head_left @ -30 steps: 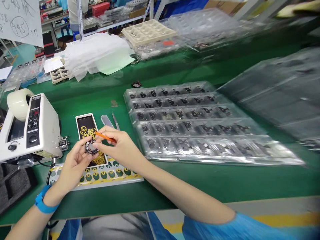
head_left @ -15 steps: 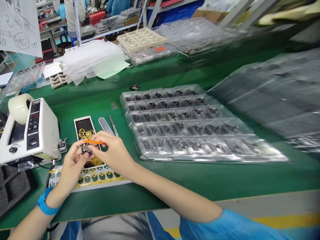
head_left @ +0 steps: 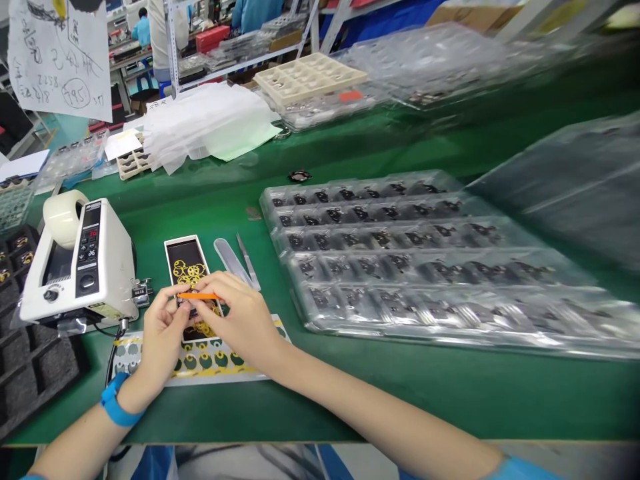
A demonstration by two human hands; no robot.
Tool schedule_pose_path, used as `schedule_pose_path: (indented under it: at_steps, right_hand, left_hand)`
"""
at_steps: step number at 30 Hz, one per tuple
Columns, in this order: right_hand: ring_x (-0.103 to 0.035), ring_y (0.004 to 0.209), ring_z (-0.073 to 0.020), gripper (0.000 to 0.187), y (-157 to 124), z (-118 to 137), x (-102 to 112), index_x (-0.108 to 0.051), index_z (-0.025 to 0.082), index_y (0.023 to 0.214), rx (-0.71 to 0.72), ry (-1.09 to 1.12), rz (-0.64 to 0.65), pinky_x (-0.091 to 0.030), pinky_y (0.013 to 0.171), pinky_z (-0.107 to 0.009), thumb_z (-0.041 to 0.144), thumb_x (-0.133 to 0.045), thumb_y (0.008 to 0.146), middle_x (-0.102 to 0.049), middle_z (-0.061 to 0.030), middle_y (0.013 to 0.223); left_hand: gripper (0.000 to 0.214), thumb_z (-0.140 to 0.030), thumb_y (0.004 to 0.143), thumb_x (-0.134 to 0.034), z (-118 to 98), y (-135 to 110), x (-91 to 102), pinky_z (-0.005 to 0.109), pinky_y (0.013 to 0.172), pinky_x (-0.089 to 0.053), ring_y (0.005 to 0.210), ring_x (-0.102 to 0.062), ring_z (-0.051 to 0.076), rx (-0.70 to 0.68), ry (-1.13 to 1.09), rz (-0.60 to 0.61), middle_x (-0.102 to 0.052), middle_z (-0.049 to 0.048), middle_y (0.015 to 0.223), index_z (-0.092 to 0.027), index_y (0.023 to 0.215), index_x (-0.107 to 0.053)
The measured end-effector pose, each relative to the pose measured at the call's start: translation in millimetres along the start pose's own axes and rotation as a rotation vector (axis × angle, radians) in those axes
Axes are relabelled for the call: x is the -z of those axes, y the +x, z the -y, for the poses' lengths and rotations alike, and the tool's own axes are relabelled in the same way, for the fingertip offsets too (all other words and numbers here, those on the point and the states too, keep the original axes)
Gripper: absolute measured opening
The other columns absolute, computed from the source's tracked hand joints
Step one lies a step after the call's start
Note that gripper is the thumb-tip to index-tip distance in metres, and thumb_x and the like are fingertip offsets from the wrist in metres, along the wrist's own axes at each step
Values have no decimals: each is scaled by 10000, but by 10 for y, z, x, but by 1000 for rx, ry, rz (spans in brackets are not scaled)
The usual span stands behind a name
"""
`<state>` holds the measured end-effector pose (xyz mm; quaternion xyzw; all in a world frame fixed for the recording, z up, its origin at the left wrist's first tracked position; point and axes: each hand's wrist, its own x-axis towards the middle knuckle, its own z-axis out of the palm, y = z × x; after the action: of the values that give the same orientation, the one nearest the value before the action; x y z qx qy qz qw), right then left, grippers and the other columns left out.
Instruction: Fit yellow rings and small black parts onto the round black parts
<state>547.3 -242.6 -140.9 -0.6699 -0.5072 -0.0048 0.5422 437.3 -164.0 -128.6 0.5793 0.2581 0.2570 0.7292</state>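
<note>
A green-covered table (head_left: 350, 387) fills most of the view in a workshop, with metal shelving racks (head_left: 175, 40) and other benches behind it. To the right of the hands lies a large clear blister tray (head_left: 400, 260), its rows of pockets each holding a small dark part; more clear trays further right are too blurred to read. At the far edge sit a heap of white foam sheets (head_left: 210, 123) and a beige compartment tray (head_left: 310, 77), and a handwritten paper sheet (head_left: 60, 57) hangs at upper left. A white tape dispenser (head_left: 85, 267) stands on the left beside a black foam tray (head_left: 30, 360). Before it lie a sticker sheet (head_left: 210, 363) of green and yellow rings, a black card (head_left: 186, 257) with yellow rings, and tweezers (head_left: 247, 261). Above the card, the left hand (head_left: 163, 337) has its grip closed on a small round black part (head_left: 184, 303). The right hand (head_left: 240, 320) pinches a thin orange stick (head_left: 197, 295) level across that part.
</note>
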Motion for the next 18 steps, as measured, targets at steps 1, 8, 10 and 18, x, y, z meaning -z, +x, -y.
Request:
schedule_pose_path:
  at_steps: [1,8,10,18]
  right_hand:
    - [-607,783,-197,140,-12,-3,-2,-526,195,729,33,-22,-22,-466,661,-299,91,-566,815,-643,-45,823]
    - [-559,744,-156,90,56,16,77,-570,194,847,-145,75,106,-410,602,-252,165,-649,817,-580,-23,860]
    - [-522,701,-138,97,91,20,103,-559,187,781,-197,137,189,-386,597,-246,142,-635,819,-547,-6,818]
    - [-446,647,-132,196,93,15,134,-421,202,701,-150,150,231,-356,581,-252,131,-529,849,-456,13,749]
  left_hand:
    - [332,-380,788,-719,1,-5,-1,250,661,-583,719,-700,160,-11,6,-15,-735,22,766,-174,1011,-584]
    - [288,-380,788,-719,-33,-58,-10,212,615,-569,648,-652,124,-65,40,-72,-662,-15,667,-184,977,-629]
    - [299,-396,782,-721,-37,-72,-16,218,612,-570,656,-648,129,-60,62,-79,-659,-4,691,-180,971,-638]
    - [283,-405,831,-655,-4,-72,18,269,684,-552,718,-614,153,-28,219,19,-648,31,824,-199,1022,-618]
